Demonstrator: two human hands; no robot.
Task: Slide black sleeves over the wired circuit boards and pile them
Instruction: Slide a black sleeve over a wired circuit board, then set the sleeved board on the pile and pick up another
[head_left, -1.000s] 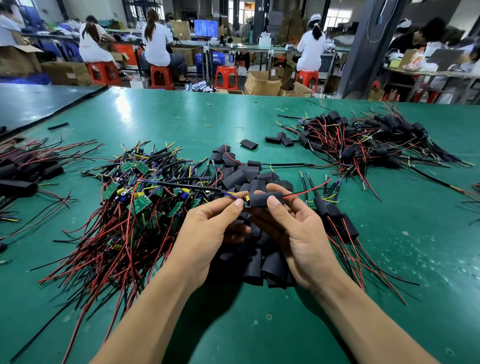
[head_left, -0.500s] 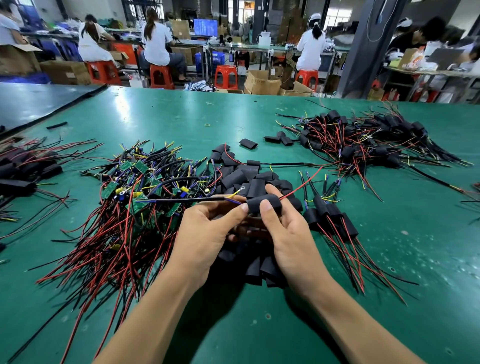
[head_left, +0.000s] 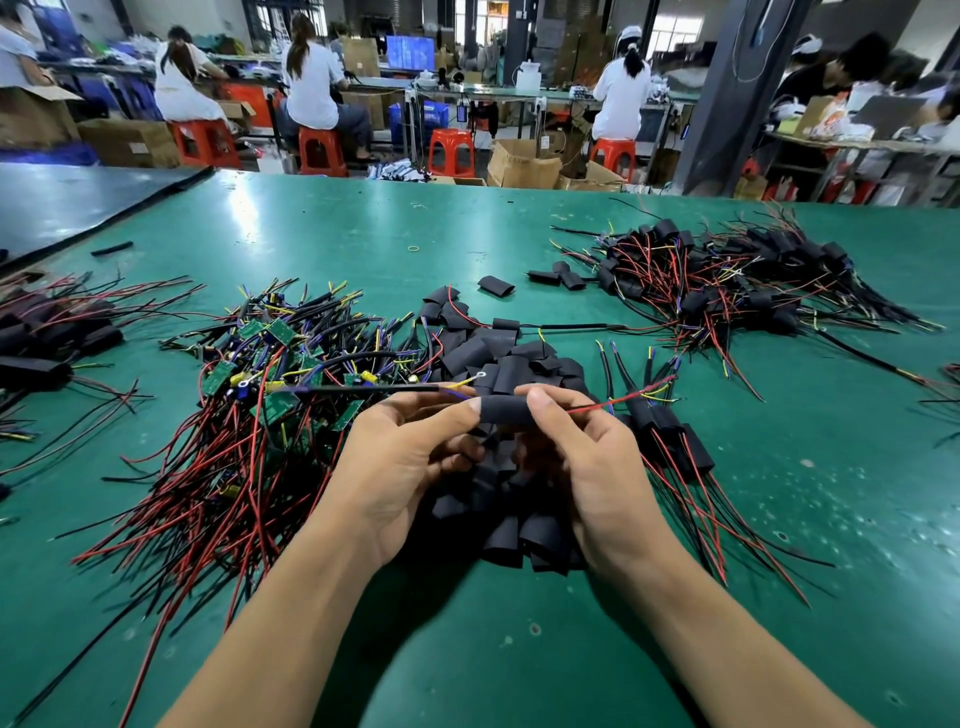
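While I hold it just above the heap of loose sleeves (head_left: 511, 364), my left hand (head_left: 410, 457) pinches one end of a black sleeve (head_left: 506, 411) and my right hand (head_left: 587, 467) pinches the other. A red wire (head_left: 597, 408) pokes out the right end and a black cable (head_left: 374, 388) trails left. Bare boards (head_left: 280, 332) lie tangled on the left, and sleeved ones (head_left: 675, 436) lie just to the right on the green table (head_left: 322, 244).

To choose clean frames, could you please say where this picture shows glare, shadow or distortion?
Head view: glare streaks the green table far left; the wide lens tilts the far pillar; the left hand and right hand shade it; the held black sleeve is sharp.
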